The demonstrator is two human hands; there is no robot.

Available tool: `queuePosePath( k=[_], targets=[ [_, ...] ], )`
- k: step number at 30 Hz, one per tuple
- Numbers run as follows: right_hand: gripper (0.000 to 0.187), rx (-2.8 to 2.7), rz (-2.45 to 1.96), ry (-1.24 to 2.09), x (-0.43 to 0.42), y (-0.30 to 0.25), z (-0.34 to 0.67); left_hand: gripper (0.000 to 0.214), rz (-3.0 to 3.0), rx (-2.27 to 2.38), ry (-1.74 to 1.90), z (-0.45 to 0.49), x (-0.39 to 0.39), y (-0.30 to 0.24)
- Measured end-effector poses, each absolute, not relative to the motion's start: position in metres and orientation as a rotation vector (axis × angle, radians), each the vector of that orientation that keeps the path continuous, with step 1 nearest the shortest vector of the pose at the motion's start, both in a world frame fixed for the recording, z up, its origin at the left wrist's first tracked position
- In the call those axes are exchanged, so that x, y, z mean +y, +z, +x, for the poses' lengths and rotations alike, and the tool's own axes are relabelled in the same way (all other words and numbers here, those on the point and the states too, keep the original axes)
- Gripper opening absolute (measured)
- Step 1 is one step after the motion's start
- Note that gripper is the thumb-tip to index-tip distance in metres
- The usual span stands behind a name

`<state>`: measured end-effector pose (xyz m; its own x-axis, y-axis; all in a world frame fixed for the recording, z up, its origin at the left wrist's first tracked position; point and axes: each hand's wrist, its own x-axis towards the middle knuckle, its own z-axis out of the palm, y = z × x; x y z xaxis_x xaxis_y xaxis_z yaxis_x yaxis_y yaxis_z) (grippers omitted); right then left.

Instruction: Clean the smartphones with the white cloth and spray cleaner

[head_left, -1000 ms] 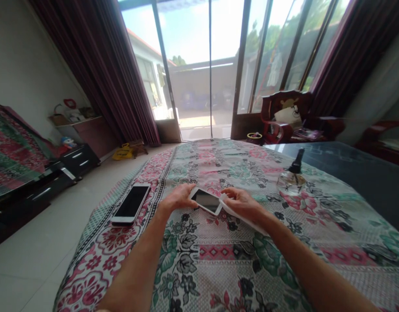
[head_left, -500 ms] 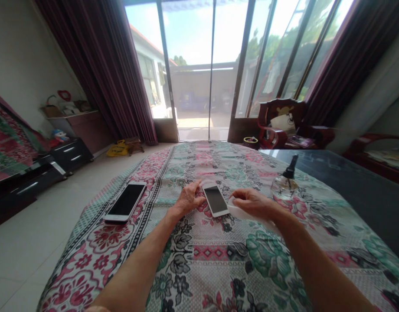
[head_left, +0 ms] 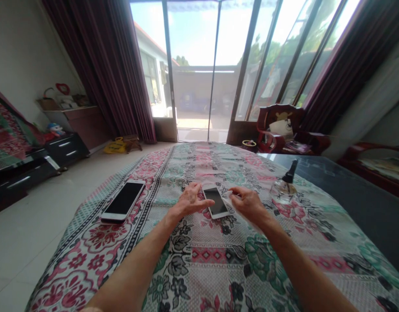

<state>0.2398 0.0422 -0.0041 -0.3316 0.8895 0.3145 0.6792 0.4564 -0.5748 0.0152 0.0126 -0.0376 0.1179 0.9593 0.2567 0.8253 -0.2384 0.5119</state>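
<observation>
A small white smartphone (head_left: pixel 219 208) lies face up on the patterned tablecloth, between my two hands. My left hand (head_left: pixel 192 200) rests at its left edge, fingers apart, with the thumb reaching over the dark screen. At the phone's right side my right hand (head_left: pixel 246 200) pinches a thin white tissue (head_left: pixel 230 198), part of which trails under the palm and wrist. The tissue's near end touches or hangs close to the phone's right edge; I cannot tell which. Further left lies a larger white phone (head_left: pixel 124 200) with a black screen, on top of something dark.
A clear bottle (head_left: pixel 283 190) with a black spray top stands to the right on the floral tablecloth (head_left: pixel 219 255). Beyond it is a dark table (head_left: pixel 319 177). A wooden armchair (head_left: pixel 267 128) and glass doors (head_left: pixel 196 86) are at the back, a black cabinet (head_left: pixel 69 149) at left.
My left thumb has moved from beside the small phone onto its screen. My right hand has shifted slightly left and up with the tissue. The view has tilted a little.
</observation>
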Motion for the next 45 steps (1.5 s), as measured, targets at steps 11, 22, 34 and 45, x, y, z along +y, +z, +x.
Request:
queuePosePath(
  k=[11, 22, 34, 45],
  targets=[
    [0.021, -2.3, -1.147, 0.188, 0.065, -0.024, 0.203, 0.131, 2.092, 1.728, 0.597, 0.029, 0.012, -0.049],
    [0.027, -2.462, -1.147, 0.146, 0.065, -0.032, 0.189, 0.127, 2.102, 1.741, 0.6, 0.025, 0.014, -0.056],
    [0.03, -2.18, -1.422, -0.058, 0.082, -0.014, 0.229, 0.129, 2.067, 1.739, 0.605, 0.026, 0.015, -0.054],
    [0.026, -2.471, -1.203, 0.012, 0.067, -0.028, 0.189, 0.129, 2.105, 1.741, 0.585, 0.025, 0.014, -0.055]
  ],
)
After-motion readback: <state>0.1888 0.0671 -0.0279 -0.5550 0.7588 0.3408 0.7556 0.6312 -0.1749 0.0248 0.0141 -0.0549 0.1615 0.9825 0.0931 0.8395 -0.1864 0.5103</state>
